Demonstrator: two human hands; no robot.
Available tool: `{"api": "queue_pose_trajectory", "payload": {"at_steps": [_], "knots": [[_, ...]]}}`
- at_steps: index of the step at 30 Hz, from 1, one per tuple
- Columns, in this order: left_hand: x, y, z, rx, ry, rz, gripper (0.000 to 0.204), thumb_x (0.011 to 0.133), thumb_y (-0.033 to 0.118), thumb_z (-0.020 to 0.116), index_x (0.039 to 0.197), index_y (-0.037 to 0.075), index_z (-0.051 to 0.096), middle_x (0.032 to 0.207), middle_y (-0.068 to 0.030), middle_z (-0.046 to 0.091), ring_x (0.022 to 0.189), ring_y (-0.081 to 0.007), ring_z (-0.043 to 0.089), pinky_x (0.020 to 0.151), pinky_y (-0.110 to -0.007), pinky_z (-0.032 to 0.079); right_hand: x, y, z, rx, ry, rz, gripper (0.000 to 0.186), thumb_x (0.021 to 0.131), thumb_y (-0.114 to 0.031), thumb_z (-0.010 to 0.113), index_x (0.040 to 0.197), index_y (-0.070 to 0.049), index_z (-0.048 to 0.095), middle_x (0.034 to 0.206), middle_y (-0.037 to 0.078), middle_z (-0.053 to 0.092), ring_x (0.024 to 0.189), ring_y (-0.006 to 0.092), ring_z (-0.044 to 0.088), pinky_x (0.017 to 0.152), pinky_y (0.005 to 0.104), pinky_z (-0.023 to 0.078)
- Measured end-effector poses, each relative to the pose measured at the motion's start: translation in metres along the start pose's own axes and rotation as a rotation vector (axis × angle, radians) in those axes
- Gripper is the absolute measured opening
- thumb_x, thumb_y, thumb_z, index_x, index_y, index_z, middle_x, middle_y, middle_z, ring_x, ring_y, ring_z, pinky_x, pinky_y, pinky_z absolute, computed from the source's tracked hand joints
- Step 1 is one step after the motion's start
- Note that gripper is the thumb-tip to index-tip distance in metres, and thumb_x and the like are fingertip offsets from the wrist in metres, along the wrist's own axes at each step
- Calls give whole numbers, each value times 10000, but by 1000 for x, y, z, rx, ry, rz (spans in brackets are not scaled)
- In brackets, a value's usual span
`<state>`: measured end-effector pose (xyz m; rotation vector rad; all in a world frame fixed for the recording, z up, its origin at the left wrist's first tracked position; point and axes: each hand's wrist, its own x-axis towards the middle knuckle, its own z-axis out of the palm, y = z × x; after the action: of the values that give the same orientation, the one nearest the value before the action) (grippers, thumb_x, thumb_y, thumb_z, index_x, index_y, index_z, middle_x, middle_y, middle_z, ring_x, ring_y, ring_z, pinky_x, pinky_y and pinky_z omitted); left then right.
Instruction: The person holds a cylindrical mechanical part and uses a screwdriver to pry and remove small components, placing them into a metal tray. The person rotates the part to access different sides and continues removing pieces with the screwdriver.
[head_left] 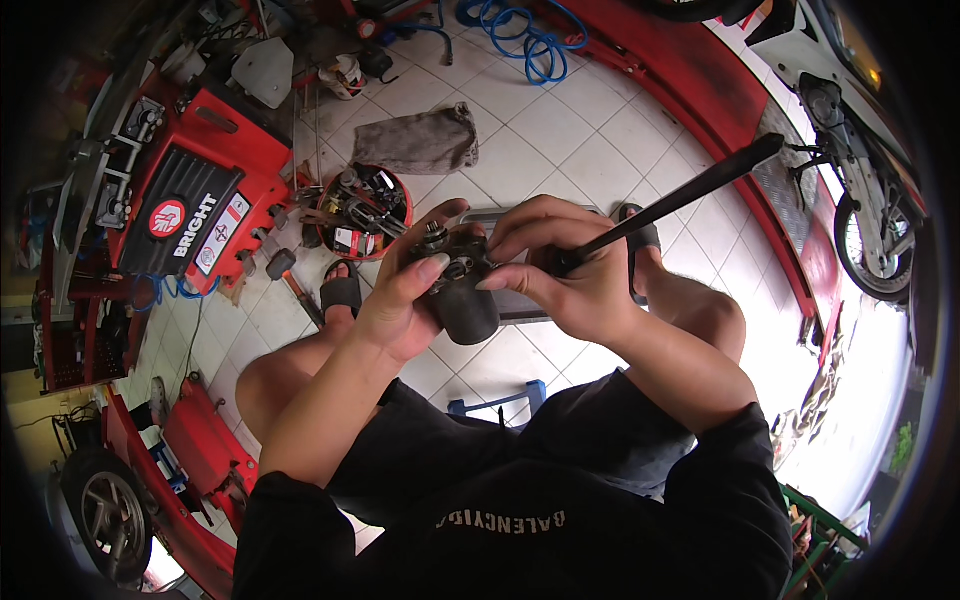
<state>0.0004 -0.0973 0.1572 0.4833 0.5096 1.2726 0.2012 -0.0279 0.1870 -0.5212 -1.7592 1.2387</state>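
Observation:
In my left hand [402, 305] I hold a dark cylindrical part [467, 312], like a small motor, with a short toothed or threaded shaft at its upper left end. My left thumb presses on its upper body. My right hand [575, 265] is closed, with thumb and fingers pinching at the part's right side. A long black handle [690, 195] passes through my right grip and points up to the right. Its working end is hidden by my fingers, so I cannot tell which tool it is. Below the part lies a grey tray [523, 308], mostly covered by my hands.
A red bin [408, 215] with parts stands ahead left, beside a hammer [282, 266] and a red tool cabinet [240, 130]. A grey rag [420, 140] and blue hose [530, 40] lie ahead. A red lift platform [690, 85] and motorcycle [870, 200] are right; a wheel [108, 520] is lower left.

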Motion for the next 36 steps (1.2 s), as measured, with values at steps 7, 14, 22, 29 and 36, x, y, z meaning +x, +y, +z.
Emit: {"api": "queue_pose_trajectory", "payload": {"at_steps": [7,14,22,29,36], "knots": [[0,-3,-1,-75,63,-67,616,889,195,711,1433,65,451,1292,-120,609,1200,-229,595,1030,-385,495,2,-3,-4,-201,-26,-69,243,734,-99,894,895,-9,736,1000,61,700,730,135,642,598,272,489],[1,-6,-3,-10,57,-30,571,903,172,695,1414,58,467,1286,-123,615,1181,-218,605,1026,-384,498,4,1,-3,-271,-36,-114,261,700,-110,903,895,-30,750,1011,69,688,827,219,701,684,327,554],[2,-2,-5,99,64,-59,587,891,139,694,1427,50,473,1245,-126,629,1132,-196,621,1004,-345,507,2,2,-8,-398,-103,-175,243,703,-90,884,895,-36,746,1007,79,682,829,225,699,688,337,551],[1,-5,-3,101,82,-100,634,887,139,676,1470,49,444,1247,-121,628,1141,-193,610,998,-347,504,1,5,-8,-353,-132,-247,249,683,-57,857,901,-54,738,965,53,678,802,250,699,660,346,552],[0,-5,-2,117,57,-116,637,884,159,673,1468,45,445,1231,-119,633,1137,-197,615,1001,-356,504,4,4,-12,-389,-156,-278,300,654,-134,926,852,-34,724,929,72,676,794,234,687,663,333,540]]}}
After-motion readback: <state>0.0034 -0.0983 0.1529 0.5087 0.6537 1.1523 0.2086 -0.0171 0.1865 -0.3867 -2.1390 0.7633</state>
